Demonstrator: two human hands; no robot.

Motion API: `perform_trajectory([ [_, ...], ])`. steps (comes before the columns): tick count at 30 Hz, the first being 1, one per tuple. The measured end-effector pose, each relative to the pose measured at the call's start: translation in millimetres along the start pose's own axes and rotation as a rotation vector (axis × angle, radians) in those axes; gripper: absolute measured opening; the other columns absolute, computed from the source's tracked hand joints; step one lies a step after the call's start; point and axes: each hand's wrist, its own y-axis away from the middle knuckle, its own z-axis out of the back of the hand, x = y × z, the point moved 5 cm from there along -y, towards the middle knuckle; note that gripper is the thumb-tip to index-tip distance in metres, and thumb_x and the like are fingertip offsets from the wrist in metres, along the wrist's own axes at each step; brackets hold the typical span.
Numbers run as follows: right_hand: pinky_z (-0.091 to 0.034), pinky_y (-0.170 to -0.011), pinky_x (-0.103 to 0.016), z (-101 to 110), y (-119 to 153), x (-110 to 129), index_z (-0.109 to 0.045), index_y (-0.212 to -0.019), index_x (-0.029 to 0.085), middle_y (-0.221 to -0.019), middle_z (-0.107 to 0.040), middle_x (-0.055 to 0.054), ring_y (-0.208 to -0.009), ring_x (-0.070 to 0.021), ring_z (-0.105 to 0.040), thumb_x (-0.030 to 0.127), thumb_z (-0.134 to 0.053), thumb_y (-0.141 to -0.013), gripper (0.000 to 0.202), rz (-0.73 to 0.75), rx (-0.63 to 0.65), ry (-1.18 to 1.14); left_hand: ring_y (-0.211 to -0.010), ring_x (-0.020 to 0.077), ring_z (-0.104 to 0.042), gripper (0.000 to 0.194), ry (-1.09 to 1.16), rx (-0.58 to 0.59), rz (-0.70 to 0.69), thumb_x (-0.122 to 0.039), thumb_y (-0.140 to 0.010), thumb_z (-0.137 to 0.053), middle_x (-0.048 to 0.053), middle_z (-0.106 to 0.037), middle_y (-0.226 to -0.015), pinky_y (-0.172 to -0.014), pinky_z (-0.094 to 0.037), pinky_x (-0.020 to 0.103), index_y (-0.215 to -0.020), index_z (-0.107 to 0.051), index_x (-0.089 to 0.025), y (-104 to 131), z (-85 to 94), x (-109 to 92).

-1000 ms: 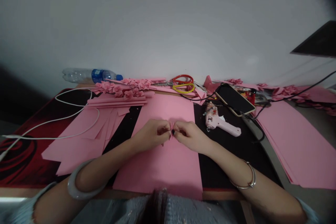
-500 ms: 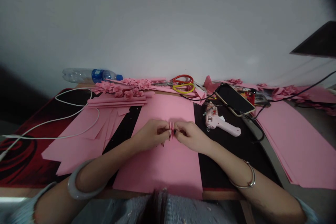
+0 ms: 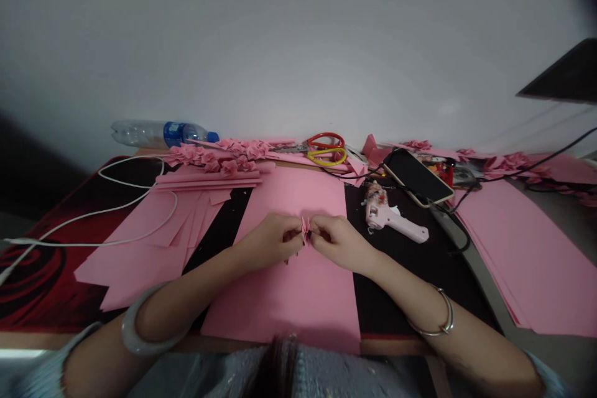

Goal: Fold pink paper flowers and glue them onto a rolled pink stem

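Between my fingertips is a small folded pink paper piece (image 3: 306, 231), its petal-like points standing up. My left hand (image 3: 273, 239) pinches it from the left, fingers curled. From the right, my right hand (image 3: 338, 240) pinches the same piece with thumb and forefinger. Both hands are over a large pink paper sheet (image 3: 284, 305) lying on the dark mat. Much of the small piece is hidden by my fingers.
Behind are pink paper flowers (image 3: 228, 158), scissors (image 3: 326, 155) with red and yellow handles, and a plastic bottle (image 3: 163, 134). To the right lie a glue gun (image 3: 394, 217), a phone (image 3: 417, 177) and stacked pink sheets (image 3: 532, 255). A white cable (image 3: 93, 242) crosses loose paper at left.
The small paper piece has turned slightly between my fingertips, and its points show at a different angle. Both hands stay nearly in place.
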Motion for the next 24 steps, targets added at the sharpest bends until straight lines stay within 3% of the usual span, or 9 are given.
perform_trajectory([
  [16, -0.025, -0.052, -0.02, 3.5, 0.4, 2.3, -0.034, -0.063, 0.019, -0.057, -0.035, 0.007, -0.052, -0.0078, -0.032, 0.007, -0.044, -0.075, 0.02, 0.066, -0.032, -0.035, -0.042, 0.0069, -0.053, 0.012, 0.034, -0.014, -0.001, -0.011, -0.073, -0.043, -0.004, -0.054, -0.055, -0.042, -0.042, 0.016, -0.066, -0.05, -0.016, -1.0, 1.8, 0.3],
  [24, -0.025, -0.052, -0.021, 2.3, 0.7, 1.4, -0.041, -0.067, 0.019, -0.059, -0.04, 0.006, -0.052, -0.0087, -0.034, 0.006, -0.04, -0.077, 0.016, 0.047, 0.012, -0.095, -0.043, 0.007, -0.054, 0.012, -0.004, -0.027, 0.008, -0.015, -0.076, -0.045, -0.004, -0.053, -0.056, -0.041, -0.042, 0.016, -0.067, -0.052, -0.015, 0.4, 2.9, -0.5],
])
